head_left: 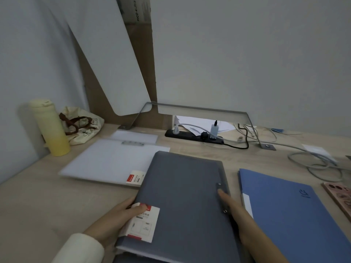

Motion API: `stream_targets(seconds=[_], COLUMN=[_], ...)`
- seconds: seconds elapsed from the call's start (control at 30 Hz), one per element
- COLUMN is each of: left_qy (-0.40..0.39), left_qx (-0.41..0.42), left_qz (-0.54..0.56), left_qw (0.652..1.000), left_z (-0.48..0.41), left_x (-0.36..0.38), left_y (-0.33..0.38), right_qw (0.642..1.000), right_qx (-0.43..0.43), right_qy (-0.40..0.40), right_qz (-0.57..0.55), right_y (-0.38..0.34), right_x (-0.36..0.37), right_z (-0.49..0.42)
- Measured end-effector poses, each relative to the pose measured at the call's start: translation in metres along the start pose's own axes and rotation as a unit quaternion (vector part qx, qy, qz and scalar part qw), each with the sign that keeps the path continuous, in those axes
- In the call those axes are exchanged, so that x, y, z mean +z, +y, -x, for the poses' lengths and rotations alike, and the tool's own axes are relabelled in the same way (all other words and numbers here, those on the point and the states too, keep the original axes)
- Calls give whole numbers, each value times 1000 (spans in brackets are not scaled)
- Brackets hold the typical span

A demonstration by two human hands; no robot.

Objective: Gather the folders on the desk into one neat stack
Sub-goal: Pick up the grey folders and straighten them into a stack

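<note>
A dark grey folder with a white and red label lies in front of me, held at both side edges. My left hand grips its left edge, thumb on the label. My right hand holds its right edge by the snap strap. The folder's far corner overlaps a translucent white folder with a metal clip, lying at the left. A blue folder lies flat at the right, beside my right hand. Under the grey folder's near edge another folder's rim shows.
A yellow bottle and a cloth bag stand at the back left. A black power strip with plugs and loose cables runs along the back right. A pink booklet lies at the right edge. A divider bracket stands behind.
</note>
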State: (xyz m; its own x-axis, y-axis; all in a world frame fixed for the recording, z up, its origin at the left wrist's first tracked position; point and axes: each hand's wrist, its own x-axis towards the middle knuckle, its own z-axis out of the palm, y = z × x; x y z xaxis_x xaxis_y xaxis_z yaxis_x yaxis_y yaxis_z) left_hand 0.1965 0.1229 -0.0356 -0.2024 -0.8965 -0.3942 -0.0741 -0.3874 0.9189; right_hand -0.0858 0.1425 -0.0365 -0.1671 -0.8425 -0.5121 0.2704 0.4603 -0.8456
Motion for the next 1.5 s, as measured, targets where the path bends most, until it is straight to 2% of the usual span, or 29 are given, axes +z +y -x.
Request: stream_targets(seconds=[0.13, 0.23, 0.37, 0.57, 0.8, 1.0, 1.1, 1.23, 1.5], left_qy=[6, -21, -35, 3, 31, 61, 95, 137, 199], left_qx=[-20, -72, -75, -21, 64, 125, 178, 231, 285], left_qz=[0, -9, -31, -53, -77, -129, -109, -44, 64], left_qw=[1000, 997, 996, 998, 995, 982, 973, 962, 935], left_z=[-1, 0, 9, 29, 46, 46, 40, 33, 39], left_x=[6, 9, 17, 14, 23, 25, 28, 31, 35], left_y=[8, 9, 7, 22, 49, 55, 52, 46, 27], right_qw=[999, 999, 1000, 998, 998, 986, 969, 948, 954], right_qx=[25, 27, 18, -25, -13, -166, -240, -309, -300], right_qy=[-12, -9, -6, 0, -39, -20, -28, -58, -16], right_qz=[28, 23, 20, 54, 40, -4, -48, -51, -4], right_y=[1, 4, 6, 4, 0, -13, -20, -30, -31], right_x=[-6, -10, -13, -10, -7, -8, -3, 6, 16], right_z=[4, 6, 8, 9, 23, 35, 40, 49, 50])
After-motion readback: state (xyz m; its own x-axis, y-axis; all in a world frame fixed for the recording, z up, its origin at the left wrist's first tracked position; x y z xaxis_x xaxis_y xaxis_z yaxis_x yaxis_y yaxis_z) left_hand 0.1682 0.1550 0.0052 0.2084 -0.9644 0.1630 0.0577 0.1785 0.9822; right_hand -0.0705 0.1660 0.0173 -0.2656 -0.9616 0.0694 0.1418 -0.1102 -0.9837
